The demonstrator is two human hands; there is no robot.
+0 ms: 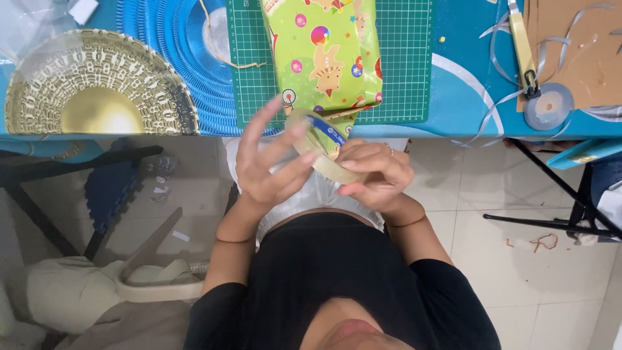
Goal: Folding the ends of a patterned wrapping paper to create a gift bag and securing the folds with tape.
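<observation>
A roll of clear tape (pixel 322 150) with a blue inner core is held between both hands just below the table edge. My left hand (pixel 269 159) touches its left side with fingers spread. My right hand (pixel 376 170) grips its right side, fingers curled at the rim. Above them, a parcel in green wrapping paper with cartoon animals (pixel 324 52) lies on a green cutting mat (pixel 402 58) on the blue table (pixel 466 97).
Blue paper plates (pixel 178 45) and a gold doily plate (pixel 97 87) lie at the left. Silver ribbon with its spool (pixel 548 105) and brown cardboard (pixel 576 45) sit at the right. Chairs stand on the tiled floor on both sides.
</observation>
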